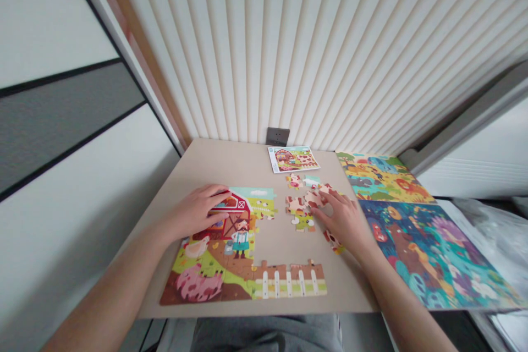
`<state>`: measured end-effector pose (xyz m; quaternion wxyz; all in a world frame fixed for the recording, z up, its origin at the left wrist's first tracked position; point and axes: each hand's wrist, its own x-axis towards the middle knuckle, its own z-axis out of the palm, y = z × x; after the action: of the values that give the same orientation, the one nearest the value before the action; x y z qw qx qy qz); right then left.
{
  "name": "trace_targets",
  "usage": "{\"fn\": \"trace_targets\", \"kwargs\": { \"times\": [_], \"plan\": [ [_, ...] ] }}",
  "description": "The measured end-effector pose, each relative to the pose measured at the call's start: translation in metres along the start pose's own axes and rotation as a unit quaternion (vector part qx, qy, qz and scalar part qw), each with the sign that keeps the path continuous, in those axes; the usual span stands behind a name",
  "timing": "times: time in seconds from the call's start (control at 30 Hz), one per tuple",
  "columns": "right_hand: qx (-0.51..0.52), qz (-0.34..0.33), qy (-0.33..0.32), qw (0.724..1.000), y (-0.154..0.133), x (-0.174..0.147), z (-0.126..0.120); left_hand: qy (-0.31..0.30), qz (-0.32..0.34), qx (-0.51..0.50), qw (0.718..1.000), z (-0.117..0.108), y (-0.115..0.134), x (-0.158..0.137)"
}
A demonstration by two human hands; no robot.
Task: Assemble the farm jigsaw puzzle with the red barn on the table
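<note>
My left hand (200, 212) lies with its fingers spread over the red barn at the upper left of a partly assembled farm jigsaw puzzle (237, 253). This puzzle shows a farmer, a hen, a pig and a white fence along its lower edge. My right hand (340, 217) reaches over loose puzzle pieces (295, 204) to the right. Its thumb and fingers are apart, with the fingertips touching a brown-and-white piece (312, 198). A green piece (303, 221) lies just left of the thumb. More pieces are partly hidden under this hand.
A small reference picture card (293, 159) lies at the table's back, below a dark wall socket (278, 136). To the right are a yellow animal puzzle (381, 176) and a dark blue animal puzzle (433, 253). Clear plastic wrapping (490, 225) sits farther right. A pleated white partition (264, 49) rises behind.
</note>
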<state>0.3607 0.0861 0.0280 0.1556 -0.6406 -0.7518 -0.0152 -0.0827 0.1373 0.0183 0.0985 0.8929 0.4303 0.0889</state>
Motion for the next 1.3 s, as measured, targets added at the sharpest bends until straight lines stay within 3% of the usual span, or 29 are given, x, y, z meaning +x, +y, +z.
{"fn": "trace_targets", "kwargs": {
  "times": [0.13, 0.2, 0.3, 0.43, 0.67, 0.97, 1.3],
  "plan": [
    [0.099, 0.003, -0.052, 0.994, 0.003, -0.004, -0.009, 0.001, -0.003, -0.001, 1.000, -0.001, 0.001, 0.001],
    [0.133, -0.011, -0.038, 0.990, 0.008, -0.003, -0.011, 0.002, -0.004, 0.000, 1.000, -0.002, 0.003, 0.001],
    [0.134, -0.060, -0.020, 0.989, 0.014, -0.001, -0.011, 0.001, -0.005, 0.001, 1.000, -0.003, 0.004, 0.001],
    [0.145, -0.106, -0.080, 0.981, 0.017, -0.002, -0.007, -0.005, -0.006, 0.003, 1.000, -0.005, 0.005, 0.000],
    [0.123, -0.090, -0.064, 0.986, 0.016, -0.007, -0.006, -0.006, -0.004, 0.005, 1.000, -0.003, 0.003, 0.000],
    [0.177, -0.104, 0.024, 0.978, -0.028, -0.016, -0.010, -0.008, -0.008, 0.009, 1.000, 0.000, 0.001, 0.000],
    [0.198, -0.147, 0.007, 0.969, -0.053, -0.024, 0.001, -0.009, -0.006, 0.013, 1.000, -0.001, 0.003, -0.001]
  ]
}}
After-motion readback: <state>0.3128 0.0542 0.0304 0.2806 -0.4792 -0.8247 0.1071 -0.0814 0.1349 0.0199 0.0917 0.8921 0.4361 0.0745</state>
